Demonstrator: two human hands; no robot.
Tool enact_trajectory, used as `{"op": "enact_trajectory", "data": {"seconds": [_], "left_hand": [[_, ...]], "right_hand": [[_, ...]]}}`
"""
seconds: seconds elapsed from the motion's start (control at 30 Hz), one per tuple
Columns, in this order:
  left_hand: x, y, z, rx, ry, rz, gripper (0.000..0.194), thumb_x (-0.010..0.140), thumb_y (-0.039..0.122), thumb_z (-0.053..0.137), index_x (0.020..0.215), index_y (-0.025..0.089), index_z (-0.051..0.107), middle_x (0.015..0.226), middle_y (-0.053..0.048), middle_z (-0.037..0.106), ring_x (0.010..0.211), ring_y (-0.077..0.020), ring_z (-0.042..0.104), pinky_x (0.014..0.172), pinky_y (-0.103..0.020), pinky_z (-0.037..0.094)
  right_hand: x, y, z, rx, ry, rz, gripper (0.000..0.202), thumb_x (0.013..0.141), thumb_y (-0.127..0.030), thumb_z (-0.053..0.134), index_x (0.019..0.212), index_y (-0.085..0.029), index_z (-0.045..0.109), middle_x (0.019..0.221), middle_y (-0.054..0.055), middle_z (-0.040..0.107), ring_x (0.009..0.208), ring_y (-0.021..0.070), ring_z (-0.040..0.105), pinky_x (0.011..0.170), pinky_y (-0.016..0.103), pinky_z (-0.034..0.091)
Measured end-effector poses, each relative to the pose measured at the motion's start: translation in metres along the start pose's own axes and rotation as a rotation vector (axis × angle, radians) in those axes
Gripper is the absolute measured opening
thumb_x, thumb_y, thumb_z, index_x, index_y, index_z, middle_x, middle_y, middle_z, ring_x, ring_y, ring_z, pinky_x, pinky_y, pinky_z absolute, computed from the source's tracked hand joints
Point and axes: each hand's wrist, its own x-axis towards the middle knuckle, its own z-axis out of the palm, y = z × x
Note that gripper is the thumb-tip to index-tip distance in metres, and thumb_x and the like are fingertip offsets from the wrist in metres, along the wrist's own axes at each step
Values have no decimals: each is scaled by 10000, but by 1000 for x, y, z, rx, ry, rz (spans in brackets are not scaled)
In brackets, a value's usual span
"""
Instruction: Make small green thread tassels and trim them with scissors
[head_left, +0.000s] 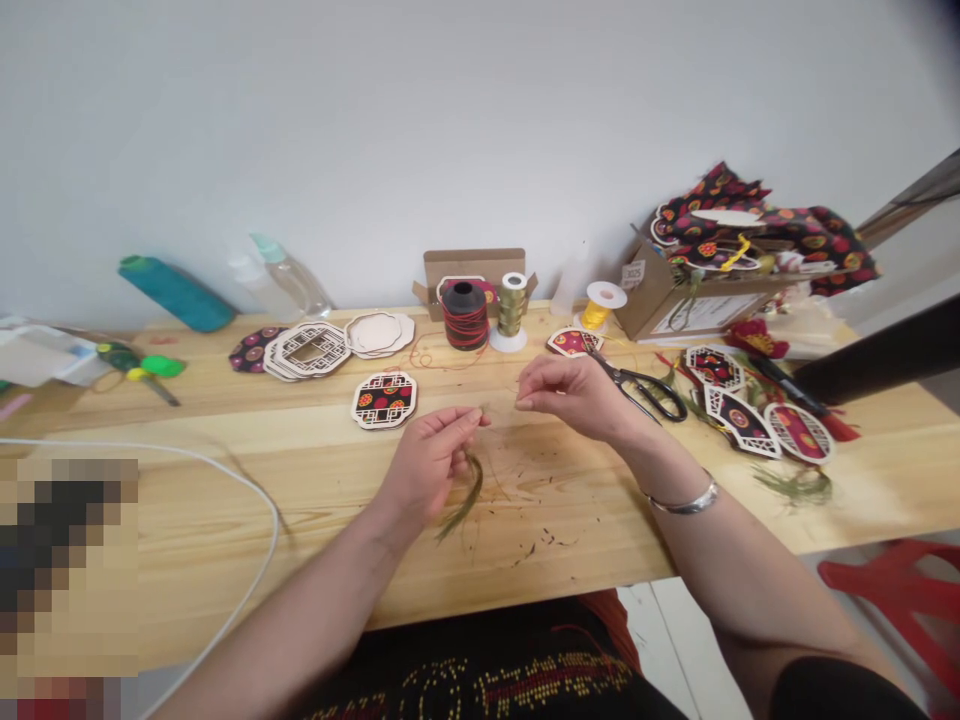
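Note:
My left hand (431, 455) is closed in a pinch over the middle of the table, holding an olive-green tassel (471, 495). The tassel's strands hang down below my fingers, and a wispy tip shows above my thumb. A short gap to the right, my right hand (570, 395) is pinched too. Whatever its fingertips hold, perhaps a fine thread, is too small to make out. Black-handled scissors (652, 395) lie just beyond my right wrist. Left of my hands is an octagonal wooden ornament (384, 400) with patterned fabric in its lattice frame.
At the back stand a dark red cord spool (466, 318), a gold thread spool (512, 312) and a yellow spool (598, 305). A fabric-filled cardboard box (697, 300) stands right, with finished ornaments (799, 432) before it. A white cable (255, 485) curves at left. Dark scraps (551, 540) litter the wood.

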Motion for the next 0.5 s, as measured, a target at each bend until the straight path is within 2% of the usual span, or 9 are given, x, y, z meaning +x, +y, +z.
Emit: {"op": "enact_trajectory", "data": {"seconds": [0.1,0.23,0.27,0.33,0.43,0.5], "left_hand": [[2,-1,0,-15,35,23,238,641,337,736,722,118,694,497,52,430,404,0,292,372,-112,186],[1,-2,-1,-29,13,20,244,642,340,736,712,112,687,457,74,346,395,-7,245,366,-129,148],[1,-2,0,-32,-2,16,242,641,336,736,709,110,685,455,76,331,396,-10,242,366,-133,149],[0,-3,0,-36,-38,3,238,640,329,736,710,108,680,461,75,323,402,-15,243,368,-139,152],[-2,-3,1,-25,-77,-22,241,630,324,743,689,103,668,473,72,317,413,-15,235,369,-138,147],[-3,-2,2,-13,-81,-33,245,623,324,749,666,100,660,479,71,317,421,-14,228,370,-135,148]], "right_hand": [[-8,-17,-5,-188,-111,-76,77,769,-198,660,717,-155,697,712,10,599,658,92,534,622,238,413],[-17,-35,2,-310,-439,-243,101,814,-173,614,782,-171,710,708,5,562,672,87,525,642,220,418],[-18,-37,5,-333,-483,-284,111,822,-169,602,789,-175,707,702,4,553,681,90,521,648,221,415],[-18,-36,13,-407,-446,-342,131,835,-160,578,786,-173,699,697,9,544,694,101,511,648,229,400],[-16,-29,20,-562,-258,-351,147,844,-163,559,764,-152,681,698,23,552,698,118,492,645,251,370],[-15,-25,21,-652,-195,-330,155,855,-190,551,768,-145,670,699,29,561,705,128,486,650,264,353]]}}
